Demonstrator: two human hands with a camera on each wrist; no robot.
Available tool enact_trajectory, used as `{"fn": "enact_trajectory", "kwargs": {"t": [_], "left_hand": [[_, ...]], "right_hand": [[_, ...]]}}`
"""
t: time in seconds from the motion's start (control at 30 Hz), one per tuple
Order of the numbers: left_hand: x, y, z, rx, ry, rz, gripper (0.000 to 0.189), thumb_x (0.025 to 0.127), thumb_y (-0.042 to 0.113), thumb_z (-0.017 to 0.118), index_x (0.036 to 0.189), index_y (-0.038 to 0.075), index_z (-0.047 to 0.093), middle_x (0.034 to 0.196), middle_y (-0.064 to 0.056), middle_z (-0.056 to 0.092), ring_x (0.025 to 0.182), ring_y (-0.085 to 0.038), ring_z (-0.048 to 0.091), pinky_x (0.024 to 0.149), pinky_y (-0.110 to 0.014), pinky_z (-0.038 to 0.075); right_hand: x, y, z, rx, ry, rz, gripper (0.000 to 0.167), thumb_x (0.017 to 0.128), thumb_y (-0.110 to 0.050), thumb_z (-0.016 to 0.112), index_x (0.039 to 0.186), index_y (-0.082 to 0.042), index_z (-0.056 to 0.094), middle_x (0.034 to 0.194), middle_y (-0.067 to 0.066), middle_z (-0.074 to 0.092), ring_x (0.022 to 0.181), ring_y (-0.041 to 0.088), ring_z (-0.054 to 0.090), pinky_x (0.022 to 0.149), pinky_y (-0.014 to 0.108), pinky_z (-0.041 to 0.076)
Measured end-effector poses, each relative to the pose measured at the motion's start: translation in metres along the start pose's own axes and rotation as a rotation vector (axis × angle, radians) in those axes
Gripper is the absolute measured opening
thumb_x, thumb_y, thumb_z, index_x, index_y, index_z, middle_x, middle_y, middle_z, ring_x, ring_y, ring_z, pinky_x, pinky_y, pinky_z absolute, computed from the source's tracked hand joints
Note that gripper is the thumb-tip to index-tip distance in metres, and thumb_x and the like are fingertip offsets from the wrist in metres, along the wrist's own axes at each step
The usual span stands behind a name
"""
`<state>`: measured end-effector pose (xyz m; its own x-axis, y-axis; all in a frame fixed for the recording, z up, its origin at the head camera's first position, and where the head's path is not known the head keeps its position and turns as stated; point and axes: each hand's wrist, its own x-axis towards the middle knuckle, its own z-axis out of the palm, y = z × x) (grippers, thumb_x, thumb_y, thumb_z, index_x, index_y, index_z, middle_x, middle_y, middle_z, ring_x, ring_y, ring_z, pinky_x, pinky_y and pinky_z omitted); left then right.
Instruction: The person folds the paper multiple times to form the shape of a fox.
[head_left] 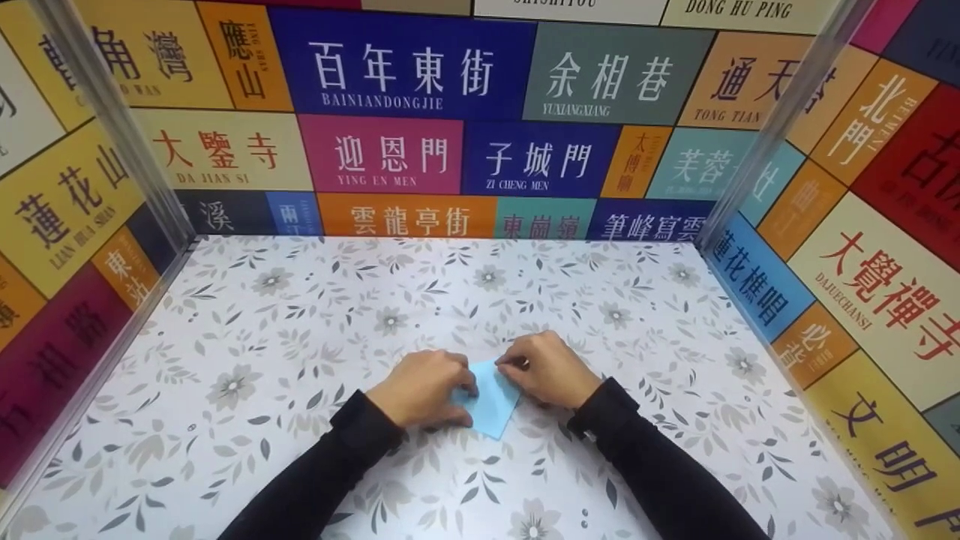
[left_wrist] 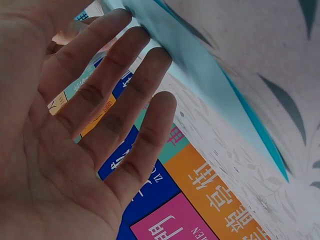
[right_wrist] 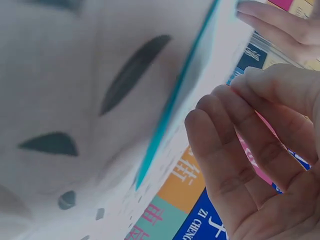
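A small folded sheet of light blue paper point(head_left: 495, 409) lies on the patterned surface, between the two hands. My left hand point(head_left: 424, 390) is at its left side, with the thumb and fingertips touching the paper. In the left wrist view the fingers point(left_wrist: 142, 90) are nearly straight, their tips against the paper's pale face point(left_wrist: 200, 75). At the top right corner, my right hand point(head_left: 551, 371) pinches the paper between thumb and index finger. Its other fingers point(right_wrist: 215, 145) curve loosely beside the paper's teal edge point(right_wrist: 167, 115) in the right wrist view.
The white tabletop point(head_left: 300, 337) has a grey flower and leaf print. Upright panels with colourful name tiles point(head_left: 405, 64) stand at the back and both sides. Clear corner strips point(head_left: 772, 120) join the panels.
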<state>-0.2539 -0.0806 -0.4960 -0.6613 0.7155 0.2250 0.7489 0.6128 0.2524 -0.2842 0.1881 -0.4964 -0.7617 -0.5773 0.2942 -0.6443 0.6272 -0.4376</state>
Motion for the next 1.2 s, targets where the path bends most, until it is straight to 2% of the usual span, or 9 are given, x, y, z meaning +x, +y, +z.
{"fn": "enact_trajectory", "kwargs": {"t": [0.27,0.57,0.83,1.0,1.2], "left_hand": [[0.001,-0.003,0.002,0.026,-0.007,0.003,0.041,0.08,0.044,0.107,0.11,0.02,0.092,0.103,-0.001,0.082,0.088,-0.025,0.077,0.081,-0.045,0.067],[0.001,-0.001,0.005,0.035,0.012,-0.001,0.039,0.079,0.042,0.108,0.108,0.02,0.092,0.102,0.0,0.081,0.089,-0.025,0.077,0.081,-0.045,0.067],[0.001,-0.002,0.005,0.043,0.02,-0.005,0.032,0.083,0.038,0.105,0.104,0.018,0.091,0.1,0.0,0.082,0.088,-0.028,0.078,0.08,-0.047,0.067],[0.003,-0.002,0.004,0.041,0.018,-0.019,0.027,0.087,0.036,0.103,0.104,0.018,0.091,0.099,0.001,0.082,0.087,-0.027,0.078,0.079,-0.046,0.067],[0.004,-0.007,0.005,-0.008,0.02,-0.028,0.02,0.093,0.03,0.099,0.102,0.016,0.089,0.096,-0.002,0.083,0.084,-0.025,0.078,0.08,-0.043,0.067]], "right_hand": [[0.0,-0.006,-0.006,0.075,0.067,-0.034,0.009,0.103,-0.007,0.088,0.11,-0.005,0.092,0.101,0.007,0.091,0.092,0.023,0.087,0.083,0.038,0.072],[-0.001,-0.008,-0.003,0.071,0.034,-0.051,0.008,0.104,-0.011,0.088,0.109,-0.007,0.092,0.1,0.005,0.09,0.091,0.02,0.085,0.082,0.037,0.071],[-0.002,-0.01,0.0,0.077,0.024,-0.083,0.007,0.102,-0.011,0.089,0.107,-0.008,0.092,0.098,0.002,0.09,0.088,0.018,0.084,0.081,0.035,0.069],[-0.001,-0.012,-0.001,0.064,-0.01,-0.077,0.007,0.102,-0.012,0.09,0.107,-0.009,0.092,0.097,0.002,0.09,0.086,0.017,0.083,0.081,0.034,0.068],[-0.002,-0.011,-0.003,0.087,-0.057,-0.063,0.008,0.102,-0.011,0.09,0.11,-0.01,0.092,0.1,0.002,0.09,0.089,0.016,0.084,0.083,0.033,0.069]]}}
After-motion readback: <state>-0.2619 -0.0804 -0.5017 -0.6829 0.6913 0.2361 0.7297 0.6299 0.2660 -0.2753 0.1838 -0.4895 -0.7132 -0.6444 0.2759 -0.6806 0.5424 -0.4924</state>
